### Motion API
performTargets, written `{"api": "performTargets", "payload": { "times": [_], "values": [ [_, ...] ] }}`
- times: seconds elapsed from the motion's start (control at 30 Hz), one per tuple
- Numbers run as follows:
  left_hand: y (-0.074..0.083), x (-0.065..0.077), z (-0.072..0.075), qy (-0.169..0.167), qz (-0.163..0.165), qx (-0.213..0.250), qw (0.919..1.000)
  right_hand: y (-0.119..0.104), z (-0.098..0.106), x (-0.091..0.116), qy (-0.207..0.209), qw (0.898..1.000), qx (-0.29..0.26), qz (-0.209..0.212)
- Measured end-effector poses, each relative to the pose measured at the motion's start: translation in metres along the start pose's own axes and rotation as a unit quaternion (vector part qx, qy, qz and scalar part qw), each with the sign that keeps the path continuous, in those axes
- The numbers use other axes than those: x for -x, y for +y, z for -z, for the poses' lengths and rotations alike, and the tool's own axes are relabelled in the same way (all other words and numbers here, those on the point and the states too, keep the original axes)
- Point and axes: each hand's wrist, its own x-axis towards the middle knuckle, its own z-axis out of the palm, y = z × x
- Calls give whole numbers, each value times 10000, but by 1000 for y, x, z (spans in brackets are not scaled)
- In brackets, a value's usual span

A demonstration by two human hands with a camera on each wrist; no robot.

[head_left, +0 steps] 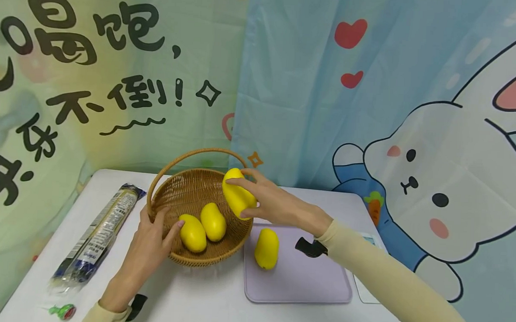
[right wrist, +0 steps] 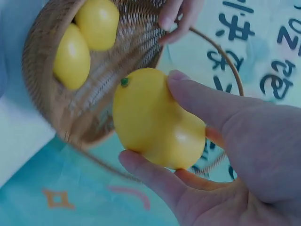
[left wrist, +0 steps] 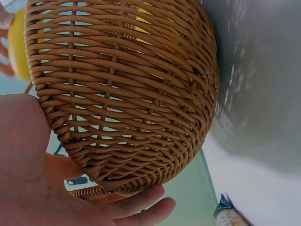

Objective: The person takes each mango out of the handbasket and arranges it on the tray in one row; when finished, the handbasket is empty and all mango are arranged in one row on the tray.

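Note:
A yellow mango (right wrist: pixel 157 120) with a small green stem spot is held between the thumb and fingers of my right hand (head_left: pixel 274 197), over the right rim of a brown wicker basket (head_left: pixel 184 184). Inside the basket lie two more mangoes (head_left: pixel 193 233). My left hand (head_left: pixel 153 238) grips the basket's near-left rim by the foot of its handle, thumb over the inner side, fingers along the outside (left wrist: pixel 136 207). The left wrist view shows the woven wall (left wrist: pixel 127 84) close up. Another yellow mango (head_left: pixel 267 249) lies on a pale purple tray (head_left: pixel 305 281) right of the basket.
A long clear packet with printed labels (head_left: pixel 97 236) lies on the white table (head_left: pixel 193 301) at left. Near the front-left corner is a small green and red item (head_left: pixel 62 311). A flat white item (head_left: pixel 366 290) lies beyond the tray, partly behind my right sleeve. Printed curtains (head_left: pixel 294 110) hang behind.

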Motion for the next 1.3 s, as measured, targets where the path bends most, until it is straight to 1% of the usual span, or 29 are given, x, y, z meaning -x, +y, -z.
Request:
{"api": "performTargets", "payload": {
  "times": [0.13,0.37,0.5,0.6,0.77,0.93,1.03,1.17,1.3],
  "values": [
    [-1,0,1,17,-1,-4,10000,15,18,20,217,9996,-53,-182],
    [-1,-1,1,90,-15,-8,10000,41,47,54,605,9947,-286,-778],
    [-2,-1,1,95,24,-4,10000,55,57,71,700,9912,-282,-1090],
    [-2,-2,1,93,16,-20,10000,64,58,79,761,9899,-71,-1190],
    [-2,-3,0,81,5,-14,10000,77,49,90,826,9885,190,-1254],
    [-1,-4,-1,34,39,13,10000,91,30,97,812,9873,181,-1354],
    [-1,-3,-1,33,27,-12,10000,99,16,100,825,9865,93,-1414],
    [-1,-2,0,73,-35,-76,9999,108,-3,103,793,9853,-155,-1505],
    [-3,-2,0,95,-77,-93,9999,117,-23,104,661,9836,-319,-1646]
  ]
}}
